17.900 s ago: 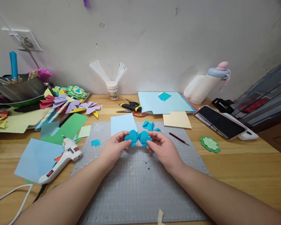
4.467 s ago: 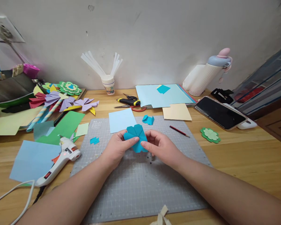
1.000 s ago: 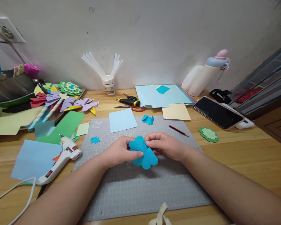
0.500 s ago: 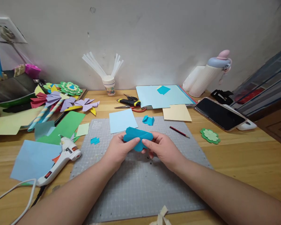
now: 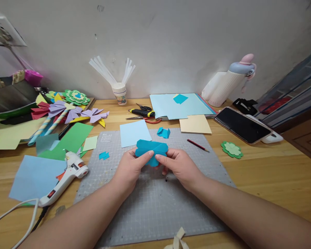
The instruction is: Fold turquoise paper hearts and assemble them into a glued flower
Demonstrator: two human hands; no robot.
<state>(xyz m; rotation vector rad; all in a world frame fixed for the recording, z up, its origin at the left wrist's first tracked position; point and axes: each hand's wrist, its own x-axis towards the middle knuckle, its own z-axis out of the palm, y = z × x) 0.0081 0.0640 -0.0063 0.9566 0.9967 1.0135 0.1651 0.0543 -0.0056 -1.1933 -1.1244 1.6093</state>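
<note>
Thumbs [image 5: 148,154] nearly meeting, you are pinching a creased turquoise paper flower [image 5: 155,146] over the gray cutting mat [image 5: 155,214]. Your left hand [image 5: 128,169] is gripping its left side, thumb on top and fingers curling underneath; your right hand [image 5: 184,169] is holding the opposite side in a matching pinch. Both hands are closing narrowly around the paper, though it is hiding most of the fingers beneath.

Just beyond your left hand, a pale blue paper square [image 5: 134,133] is lying on the mat, and a folded turquoise piece [image 5: 163,132] is sitting beyond the flower. Left of your left hand, small turquoise scraps [image 5: 104,156] are resting on the mat; farther left, a white hot glue gun [image 5: 74,171] is lying partly across a light blue sheet [image 5: 33,178]. Beyond your right hand, a red-and-black pencil [image 5: 198,145] is slanting across the mat, while farther right a layered green paper flower [image 5: 232,149] is lying near a smartphone [image 5: 242,124]. Well beyond both hands, a paper cup [image 5: 119,95] is holding white sticks [image 5: 102,71].
</note>
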